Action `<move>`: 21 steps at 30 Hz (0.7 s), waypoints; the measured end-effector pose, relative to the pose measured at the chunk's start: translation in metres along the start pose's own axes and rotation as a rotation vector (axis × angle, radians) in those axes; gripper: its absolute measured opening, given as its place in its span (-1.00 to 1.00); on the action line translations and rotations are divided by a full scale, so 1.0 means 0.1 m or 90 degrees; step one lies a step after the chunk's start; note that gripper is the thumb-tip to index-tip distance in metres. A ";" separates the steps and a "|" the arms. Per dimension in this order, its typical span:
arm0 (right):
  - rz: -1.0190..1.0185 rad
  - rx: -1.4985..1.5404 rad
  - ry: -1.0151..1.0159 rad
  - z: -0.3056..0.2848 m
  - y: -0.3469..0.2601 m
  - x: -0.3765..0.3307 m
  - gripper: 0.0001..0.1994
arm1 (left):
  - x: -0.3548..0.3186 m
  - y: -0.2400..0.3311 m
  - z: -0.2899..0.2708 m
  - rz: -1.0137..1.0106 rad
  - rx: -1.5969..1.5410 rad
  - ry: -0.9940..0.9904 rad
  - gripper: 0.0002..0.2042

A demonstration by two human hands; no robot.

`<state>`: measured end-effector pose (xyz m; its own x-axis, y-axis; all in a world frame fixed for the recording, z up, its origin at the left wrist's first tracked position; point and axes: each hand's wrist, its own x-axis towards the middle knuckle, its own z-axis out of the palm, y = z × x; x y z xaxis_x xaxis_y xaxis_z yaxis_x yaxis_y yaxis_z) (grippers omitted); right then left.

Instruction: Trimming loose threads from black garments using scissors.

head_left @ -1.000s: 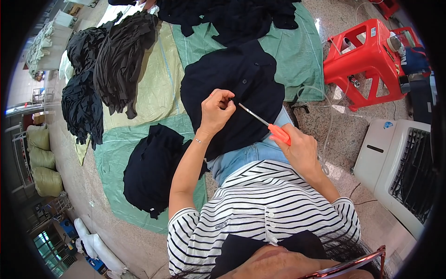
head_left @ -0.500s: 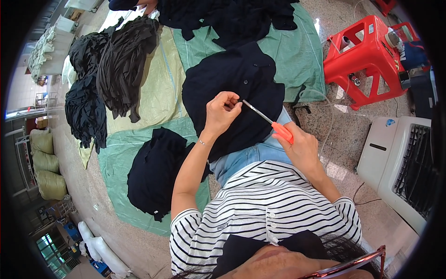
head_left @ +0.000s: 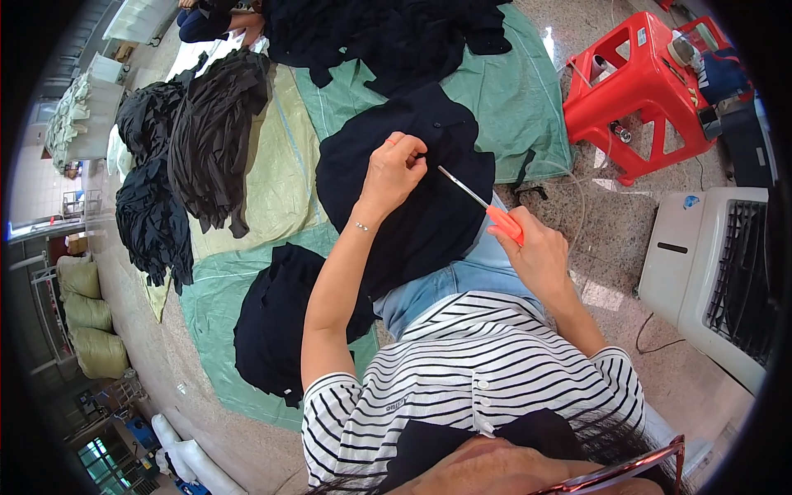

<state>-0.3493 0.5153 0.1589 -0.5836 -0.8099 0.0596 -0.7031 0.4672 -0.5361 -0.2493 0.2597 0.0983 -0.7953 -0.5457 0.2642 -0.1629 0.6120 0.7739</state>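
Observation:
A dark navy garment (head_left: 441, 198) with small buttons lies spread over my lap and the ground sheet before me. Above its middle, my left hand (head_left: 393, 172) has its fingertips pinched together; whatever they hold, if anything, is too small to make out. My right hand (head_left: 538, 254) is closed around the orange handle of a slim metal tool (head_left: 505, 221). Its thin shaft points up and left toward my left fingers, with a small gap between. To the left of my lap sits a folded pile of dark navy cloth (head_left: 280, 330).
Green and yellow sheets (head_left: 223, 289) cover the floor. Heaped dark garments (head_left: 388, 33) lie ahead, with grey-black bundles (head_left: 216, 140) at left. A red stool (head_left: 635, 91) carrying small items and a white air cooler (head_left: 701, 272) stand at right. Another person (head_left: 206, 25) sits at the far left.
My left hand has risen slightly, away from the garment's lower part. The tool's tip has moved a little away from the left fingers. The whole view has shifted slightly.

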 end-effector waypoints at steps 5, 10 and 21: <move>-0.001 -0.013 -0.018 -0.03 -0.06 0.05 -0.60 | 0.03 0.00 0.01 0.008 0.021 0.029 -0.85; 0.002 -0.014 -0.017 0.01 -0.04 0.07 -0.60 | 0.04 0.00 0.01 0.009 0.044 0.031 -0.84; -0.004 0.032 0.114 0.14 -0.01 0.18 -0.60 | 0.04 0.03 0.05 -0.024 0.005 0.040 -0.84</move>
<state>-0.3538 0.4951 0.1482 -0.6460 -0.7339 0.2099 -0.6882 0.4409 -0.5761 -0.2556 0.2619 0.0986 -0.7504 -0.6030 0.2706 -0.1969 0.5948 0.7794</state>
